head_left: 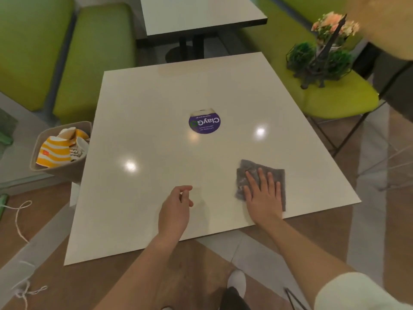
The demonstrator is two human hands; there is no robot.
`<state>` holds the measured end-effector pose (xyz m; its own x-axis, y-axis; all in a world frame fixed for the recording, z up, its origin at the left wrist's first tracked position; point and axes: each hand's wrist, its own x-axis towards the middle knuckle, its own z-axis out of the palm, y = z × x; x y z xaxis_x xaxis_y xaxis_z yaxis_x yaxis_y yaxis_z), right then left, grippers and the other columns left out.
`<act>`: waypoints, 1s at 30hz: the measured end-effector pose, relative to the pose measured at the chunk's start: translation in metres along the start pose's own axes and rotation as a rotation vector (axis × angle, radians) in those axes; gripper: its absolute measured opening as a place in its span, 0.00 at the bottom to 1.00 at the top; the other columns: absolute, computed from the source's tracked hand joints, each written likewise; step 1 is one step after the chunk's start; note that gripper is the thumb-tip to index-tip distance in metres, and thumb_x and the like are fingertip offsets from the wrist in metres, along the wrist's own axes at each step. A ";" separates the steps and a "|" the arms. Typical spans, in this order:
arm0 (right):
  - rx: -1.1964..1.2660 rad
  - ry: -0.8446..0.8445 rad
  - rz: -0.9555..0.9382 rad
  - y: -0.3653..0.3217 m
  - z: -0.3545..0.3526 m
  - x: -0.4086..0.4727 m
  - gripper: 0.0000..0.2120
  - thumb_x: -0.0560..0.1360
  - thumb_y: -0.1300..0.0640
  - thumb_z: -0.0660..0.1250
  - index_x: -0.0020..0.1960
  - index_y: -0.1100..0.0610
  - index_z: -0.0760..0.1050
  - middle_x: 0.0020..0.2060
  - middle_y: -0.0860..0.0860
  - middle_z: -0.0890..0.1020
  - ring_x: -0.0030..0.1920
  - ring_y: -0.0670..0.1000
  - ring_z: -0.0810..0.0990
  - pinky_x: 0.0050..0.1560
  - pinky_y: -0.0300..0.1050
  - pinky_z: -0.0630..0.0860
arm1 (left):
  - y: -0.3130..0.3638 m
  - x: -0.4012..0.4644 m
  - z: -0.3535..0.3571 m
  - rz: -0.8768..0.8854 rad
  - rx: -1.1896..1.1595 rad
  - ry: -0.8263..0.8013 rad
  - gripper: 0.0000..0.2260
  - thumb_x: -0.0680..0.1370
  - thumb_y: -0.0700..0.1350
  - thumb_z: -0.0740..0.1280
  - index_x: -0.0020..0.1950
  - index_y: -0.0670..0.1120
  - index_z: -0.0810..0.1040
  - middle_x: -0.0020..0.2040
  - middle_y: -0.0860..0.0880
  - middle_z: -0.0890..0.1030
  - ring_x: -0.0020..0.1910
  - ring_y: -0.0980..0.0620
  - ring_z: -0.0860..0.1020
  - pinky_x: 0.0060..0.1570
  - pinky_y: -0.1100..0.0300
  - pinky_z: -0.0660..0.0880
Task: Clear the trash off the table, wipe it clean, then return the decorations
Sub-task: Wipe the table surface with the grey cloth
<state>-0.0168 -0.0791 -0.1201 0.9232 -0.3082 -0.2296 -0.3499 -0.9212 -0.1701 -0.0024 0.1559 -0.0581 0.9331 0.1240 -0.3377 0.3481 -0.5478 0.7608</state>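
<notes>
Pressing flat on a folded grey cloth [263, 175], the right hand [263, 193] lies with fingers straight and spread, palm down, near the table's [145, 108] near right corner. The left hand [176, 206] hovers or rests lightly beside it, toward the middle of the near edge, fingers loosely curled and holding nothing. A round purple sticker [204, 123] sits at the centre of the pale, glossy top, which reflects ceiling lights. Off the left edge, a grey bin [42, 166] holds crushed yellow-striped paper cups [54, 151] (the trash step looks complete, judged from the bare top). On the green chair [339, 97] to the right stand the decorations [321, 54]: a small dark tower model, two green plants in wire frames and a pot of pink flowers.

Handling notes. The cloth appears soft, thin and limp; it should slide readily on the smooth top under a flat palm, and would bunch if pushed from one corner only. Even pressure through the whole hand suits it best. The decorations are likely light but awkward: the wire frames look thin and could bend, and the tower is tall and narrow, so it may tip. Taking each by its base, or the tower low on its legs, seems safest, one piece per hand.
</notes>
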 end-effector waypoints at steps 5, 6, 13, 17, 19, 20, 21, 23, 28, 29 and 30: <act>0.089 0.041 -0.098 -0.060 0.011 -0.004 0.29 0.79 0.42 0.40 0.78 0.46 0.58 0.78 0.55 0.54 0.78 0.60 0.50 0.74 0.62 0.43 | 0.027 0.008 0.030 -0.027 -0.050 0.060 0.13 0.83 0.45 0.55 0.56 0.60 0.76 0.42 0.58 0.82 0.42 0.57 0.79 0.41 0.60 0.73; 0.093 0.041 -0.205 -0.069 0.016 -0.013 0.26 0.80 0.43 0.45 0.76 0.46 0.62 0.77 0.55 0.58 0.77 0.60 0.54 0.73 0.62 0.47 | 0.029 0.008 0.032 -0.020 -0.046 0.069 0.13 0.83 0.45 0.54 0.55 0.60 0.76 0.43 0.58 0.82 0.43 0.59 0.79 0.42 0.60 0.73; 0.041 0.108 -0.386 -0.006 0.011 0.023 0.23 0.81 0.39 0.47 0.75 0.37 0.59 0.78 0.47 0.55 0.78 0.54 0.51 0.74 0.55 0.45 | 0.043 0.021 0.055 0.002 0.009 0.089 0.15 0.83 0.43 0.54 0.55 0.59 0.76 0.46 0.59 0.82 0.48 0.61 0.78 0.43 0.62 0.71; 0.002 0.100 -0.155 0.053 -0.013 0.074 0.28 0.78 0.36 0.37 0.77 0.37 0.50 0.79 0.47 0.49 0.79 0.54 0.47 0.75 0.52 0.36 | 0.045 0.025 0.061 -0.004 -0.009 0.065 0.15 0.83 0.42 0.55 0.55 0.58 0.77 0.46 0.59 0.82 0.47 0.62 0.77 0.41 0.62 0.71; 0.025 0.082 -0.033 0.064 -0.023 0.089 0.30 0.76 0.36 0.34 0.77 0.38 0.47 0.79 0.48 0.47 0.79 0.54 0.44 0.76 0.54 0.36 | 0.045 0.024 0.059 0.002 -0.032 0.059 0.15 0.83 0.42 0.55 0.54 0.59 0.77 0.46 0.59 0.82 0.47 0.63 0.77 0.40 0.63 0.71; 0.036 0.081 0.027 0.060 -0.026 0.094 0.30 0.77 0.37 0.34 0.78 0.39 0.47 0.79 0.49 0.46 0.79 0.55 0.43 0.76 0.56 0.37 | 0.045 0.025 0.056 0.004 -0.036 0.062 0.15 0.83 0.42 0.55 0.54 0.59 0.77 0.46 0.59 0.82 0.47 0.63 0.77 0.40 0.63 0.71; 0.041 0.070 0.075 0.052 -0.026 0.096 0.29 0.78 0.38 0.35 0.78 0.40 0.46 0.79 0.50 0.44 0.78 0.56 0.42 0.76 0.58 0.37 | 0.043 0.027 0.054 0.005 -0.038 0.068 0.14 0.83 0.42 0.55 0.54 0.58 0.77 0.46 0.59 0.82 0.47 0.63 0.77 0.40 0.63 0.71; 0.044 0.048 0.097 0.022 -0.020 0.090 0.27 0.81 0.41 0.37 0.79 0.43 0.45 0.79 0.52 0.43 0.78 0.57 0.40 0.75 0.59 0.36 | 0.039 0.031 0.049 -0.002 -0.040 0.081 0.14 0.83 0.42 0.55 0.54 0.58 0.78 0.46 0.58 0.82 0.46 0.62 0.77 0.39 0.63 0.70; 0.062 0.058 -0.286 -0.056 0.006 0.043 0.24 0.81 0.44 0.48 0.76 0.44 0.62 0.77 0.54 0.61 0.77 0.58 0.56 0.73 0.60 0.49 | 0.049 0.054 0.047 0.026 -0.048 0.112 0.14 0.83 0.42 0.55 0.55 0.57 0.77 0.44 0.56 0.81 0.43 0.60 0.77 0.40 0.61 0.71; 0.056 0.033 -0.361 -0.059 0.008 0.039 0.23 0.81 0.44 0.49 0.76 0.43 0.62 0.77 0.52 0.60 0.77 0.57 0.55 0.73 0.59 0.50 | 0.054 0.060 0.048 0.032 -0.053 0.114 0.14 0.83 0.43 0.55 0.55 0.57 0.77 0.44 0.56 0.80 0.43 0.59 0.77 0.41 0.60 0.72; 0.052 0.017 -0.425 -0.057 0.008 0.040 0.23 0.82 0.43 0.48 0.76 0.42 0.60 0.78 0.50 0.58 0.78 0.56 0.54 0.74 0.58 0.49 | 0.059 0.068 0.048 0.030 -0.050 0.109 0.13 0.83 0.43 0.55 0.55 0.57 0.77 0.44 0.55 0.81 0.43 0.58 0.78 0.43 0.58 0.73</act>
<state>0.0391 -0.0372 -0.1268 0.9894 0.0922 -0.1123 0.0555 -0.9540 -0.2947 0.0772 0.0918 -0.0627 0.9465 0.1986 -0.2542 0.3213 -0.5107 0.7975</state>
